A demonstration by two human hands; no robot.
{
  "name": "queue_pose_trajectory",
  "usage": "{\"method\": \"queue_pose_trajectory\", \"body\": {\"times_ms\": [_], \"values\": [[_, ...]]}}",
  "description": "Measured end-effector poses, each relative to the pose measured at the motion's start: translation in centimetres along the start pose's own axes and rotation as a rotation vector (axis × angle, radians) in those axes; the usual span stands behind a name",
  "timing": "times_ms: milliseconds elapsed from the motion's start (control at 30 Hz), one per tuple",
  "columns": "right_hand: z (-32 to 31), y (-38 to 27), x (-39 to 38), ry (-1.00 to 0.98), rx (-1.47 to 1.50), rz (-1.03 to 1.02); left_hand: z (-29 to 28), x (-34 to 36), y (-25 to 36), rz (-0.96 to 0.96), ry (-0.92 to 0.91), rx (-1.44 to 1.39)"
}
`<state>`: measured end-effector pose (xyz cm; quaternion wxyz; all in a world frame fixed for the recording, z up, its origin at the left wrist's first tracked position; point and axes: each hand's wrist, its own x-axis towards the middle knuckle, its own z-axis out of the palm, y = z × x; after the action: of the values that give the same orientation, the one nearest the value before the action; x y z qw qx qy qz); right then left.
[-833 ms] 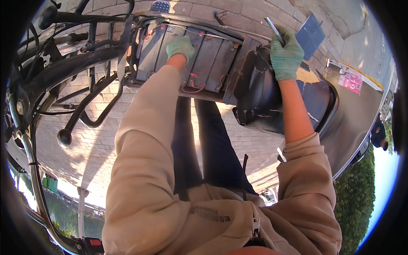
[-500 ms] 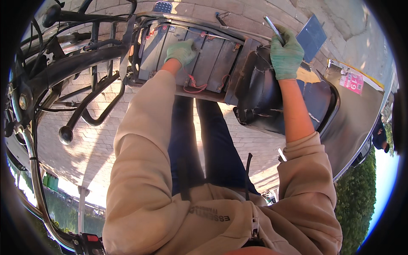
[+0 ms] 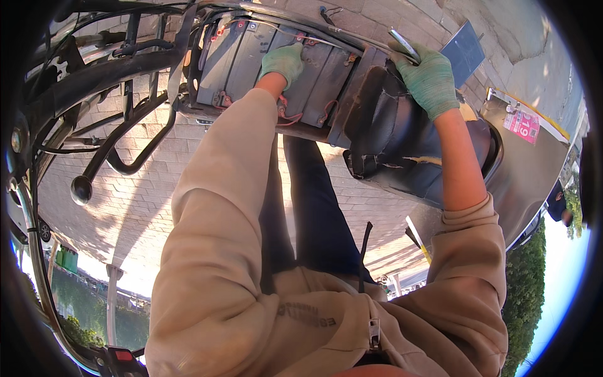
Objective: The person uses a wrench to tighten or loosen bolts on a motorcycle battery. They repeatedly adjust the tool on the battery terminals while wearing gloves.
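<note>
My left hand, in a pale green knit glove, is over a row of grey batteries in an open metal box. Its fingers are curled by a terminal with a red wire at the batteries' far edge; anything between them is hidden. In my right hand, gloved alike, is a slim silver metal tool, closed in the fist with one end sticking out up and left. That hand is above a torn black seat. A red wire loops at the batteries' near side.
Black frame tubes and a knobbed lever stand left of the box. To the right lie a flat dark blue panel and a metal body panel with a pink sticker. Paving bricks surround the vehicle.
My left hand has moved right and slightly up over the batteries, toward the far terminals. My right hand, still around the tool, has shifted a little right. The view has turned slightly.
</note>
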<state>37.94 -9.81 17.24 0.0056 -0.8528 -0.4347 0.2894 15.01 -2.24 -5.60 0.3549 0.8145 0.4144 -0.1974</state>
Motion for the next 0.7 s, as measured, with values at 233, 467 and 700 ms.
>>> {"method": "queue_pose_trajectory", "body": {"times_ms": [233,467,700], "values": [[-3.1,-2.9,-1.3,-0.245,-0.289,-0.125,-1.0,-5.7,-2.8,-0.216,-0.046,-0.292],[-4.9,-7.3,-5.0,-0.159,-0.13,-0.181,-1.3,-13.6,-10.3,-0.695,0.182,-0.781],[-4.5,-10.5,-11.1,-0.282,0.419,0.136,3.4,-21.2,-12.3,-0.621,0.287,-0.609]]}}
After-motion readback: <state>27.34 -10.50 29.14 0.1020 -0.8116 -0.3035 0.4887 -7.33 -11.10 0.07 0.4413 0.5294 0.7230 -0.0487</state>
